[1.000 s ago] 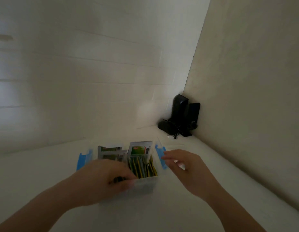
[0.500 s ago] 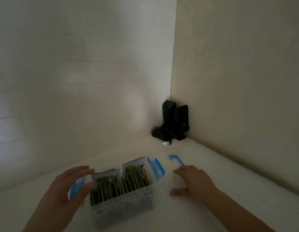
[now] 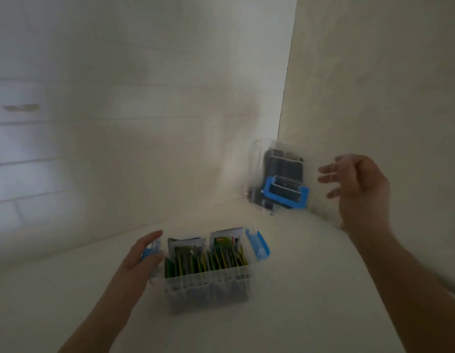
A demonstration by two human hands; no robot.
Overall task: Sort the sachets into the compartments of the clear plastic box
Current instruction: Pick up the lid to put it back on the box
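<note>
The clear plastic box [image 3: 208, 289] stands on the white surface, packed with upright green and yellow sachets [image 3: 211, 261]. Two white sachets [image 3: 225, 239] stick up at its far side. My left hand [image 3: 142, 253] grips the box's left end, around a blue latch. A second blue latch [image 3: 259, 247] hangs out at the right end. My right hand [image 3: 361, 187] is raised at the right and holds the box's clear lid [image 3: 254, 161] upright in the air; its blue handle [image 3: 285, 196] faces me. The frame is blurred by motion.
A black device [image 3: 285, 169] stands in the far corner, seen through the lid. White walls close off the back and the right side.
My right hand has lifted the lid off the surface and tipped it upright. My left hand stays at the box's left end. The view has swung slightly.
</note>
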